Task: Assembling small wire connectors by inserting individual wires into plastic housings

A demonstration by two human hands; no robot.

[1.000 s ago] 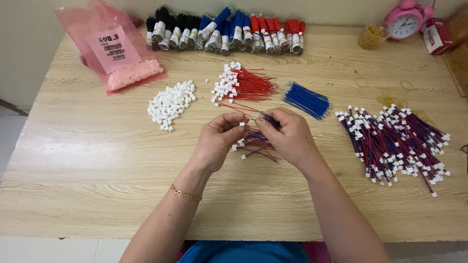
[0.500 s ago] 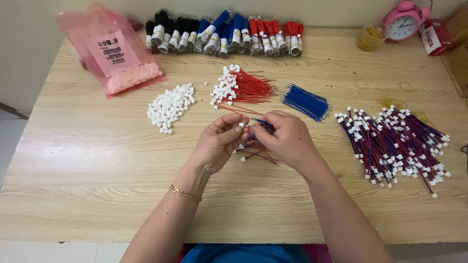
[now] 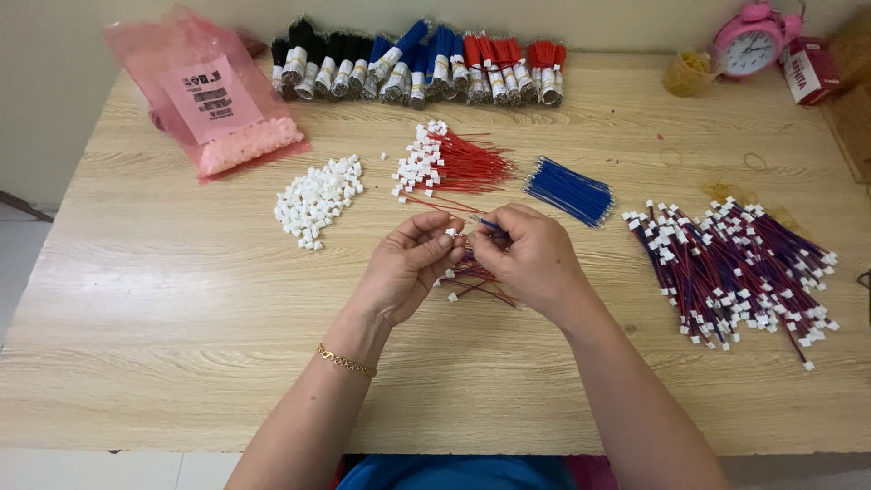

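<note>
At the wooden table (image 3: 181, 363), my left hand (image 3: 408, 268) pinches a small white connector (image 3: 451, 233) while my right hand (image 3: 535, 259) pinches a blue wire (image 3: 490, 223) to it. I judge that a steady, straight push seats it best.

Both hands (image 3: 472, 259) meet (fingertips pinched); forearms angled inward

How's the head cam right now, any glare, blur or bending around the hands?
Head view: soft, even light, no harsh glare on the wooden table; left hand and right hand fairly sharp, white connector tiny; table edges bow slightly from the wide lens.
</note>
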